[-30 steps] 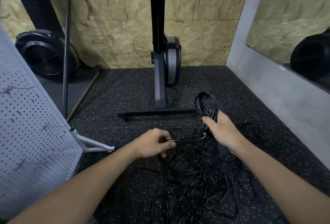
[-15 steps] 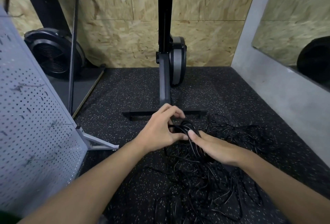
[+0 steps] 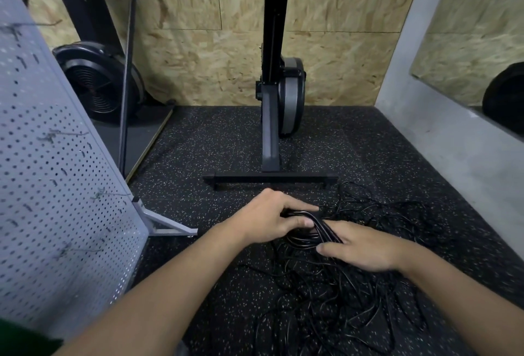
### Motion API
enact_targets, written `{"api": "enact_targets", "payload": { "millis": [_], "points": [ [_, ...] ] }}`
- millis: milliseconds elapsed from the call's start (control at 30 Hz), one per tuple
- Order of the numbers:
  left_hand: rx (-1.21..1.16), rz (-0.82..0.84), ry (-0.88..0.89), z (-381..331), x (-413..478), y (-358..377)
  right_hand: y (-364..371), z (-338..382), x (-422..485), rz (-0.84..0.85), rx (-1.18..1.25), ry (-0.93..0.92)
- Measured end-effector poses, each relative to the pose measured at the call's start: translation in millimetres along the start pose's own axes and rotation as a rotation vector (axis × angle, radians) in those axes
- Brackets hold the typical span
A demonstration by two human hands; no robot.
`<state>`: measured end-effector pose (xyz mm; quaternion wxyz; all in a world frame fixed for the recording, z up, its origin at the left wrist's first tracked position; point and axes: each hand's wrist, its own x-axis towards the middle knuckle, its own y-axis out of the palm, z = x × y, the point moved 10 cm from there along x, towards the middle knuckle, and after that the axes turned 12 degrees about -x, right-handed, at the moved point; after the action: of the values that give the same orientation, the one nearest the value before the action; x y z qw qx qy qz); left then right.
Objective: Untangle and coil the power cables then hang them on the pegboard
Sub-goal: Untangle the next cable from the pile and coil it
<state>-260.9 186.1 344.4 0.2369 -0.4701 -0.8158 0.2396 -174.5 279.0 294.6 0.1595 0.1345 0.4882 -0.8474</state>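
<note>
Item: left hand (image 3: 269,218). Reaches in from the near left, low over the floor. Fingers curled over the top of a coiled bundle (image 3: 319,228) of black cable, thumb pressed in from below; the bundle is held between them.

Item: right hand (image 3: 361,248). Comes in from the near right, palm down. Fingers stretched nearly straight and lying against the right end of the same bundle, the strands running in between thumb and fingers. It touches rather than clasps.

Item: coiled bundle. Several loops gathered side by side, in the middle of the floor between the two hands, just above the loose cable.

Item: tangle of cables (image 3: 354,301). Thin black leads sprawled over the speckled rubber floor (image 3: 226,151), spreading from under the hands to the near right and out toward the right wall.

Item: pegboard (image 3: 56,185). Grey perforated panel standing at the left, tilted, on a splayed metal foot (image 3: 167,223). A few bare hooks (image 3: 51,136) stick out of it; nothing hangs on them.

Item: exercise machine (image 3: 270,100). Dark upright with a flywheel, on a cross bar (image 3: 269,178) just beyond the hands.

Item: fan wheel (image 3: 97,86). Black, far left, behind the pegboard.

Item: chipboard wall (image 3: 198,57) at the far end; grey wall (image 3: 453,145) on the right.
</note>
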Motion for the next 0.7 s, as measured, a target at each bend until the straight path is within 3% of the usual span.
{"api": "enact_targets", "payload": {
  "millis": [200, 400, 700],
  "points": [
    [0.045, 0.015, -0.034, 2, 1, 0, -9, 9, -10, -0.045, 0.173, -0.062],
    [0.052, 0.087, -0.103, 11, 1, 11, -1, 4, -11, -0.068, -0.236, 0.036],
    [-0.301, -0.231, -0.191, 25, -8, -16, -23, -17, -11, -0.223, 0.131, -0.049]
  ]
}}
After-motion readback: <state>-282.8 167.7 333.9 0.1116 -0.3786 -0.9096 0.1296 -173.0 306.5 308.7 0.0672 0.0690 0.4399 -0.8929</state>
